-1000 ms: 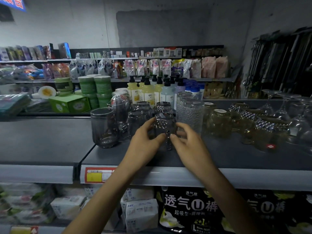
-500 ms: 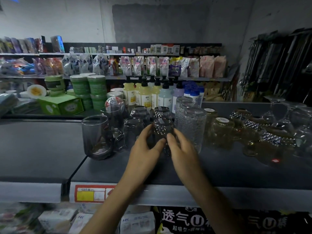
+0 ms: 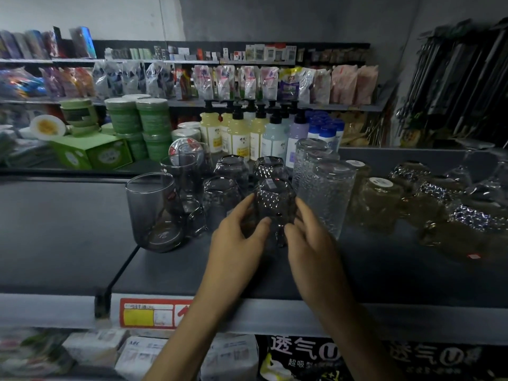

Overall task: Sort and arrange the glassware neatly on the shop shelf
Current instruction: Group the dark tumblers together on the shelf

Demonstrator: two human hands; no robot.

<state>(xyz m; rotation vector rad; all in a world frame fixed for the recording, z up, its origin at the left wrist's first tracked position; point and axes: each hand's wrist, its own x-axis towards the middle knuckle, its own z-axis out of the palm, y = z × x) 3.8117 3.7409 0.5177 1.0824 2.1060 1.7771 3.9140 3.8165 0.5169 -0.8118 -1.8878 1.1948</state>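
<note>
We read "透气U" in big white characters on black package (image 3: 308, 353) below shelf (image 3: 384, 317), smaller "超吸型" under it. Red-yellow price tag (image 3: 149, 314) on shelf edge: print too blurred for us. Pump bottle labels (image 3: 239, 139) illegible.

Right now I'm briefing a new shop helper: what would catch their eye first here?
The left hand and right hand cup a smoky diamond-cut glass on the grey shelf. Tall clear textured tumblers stand just right of it; a large smoky tumbler stands at the row's left end.
</note>
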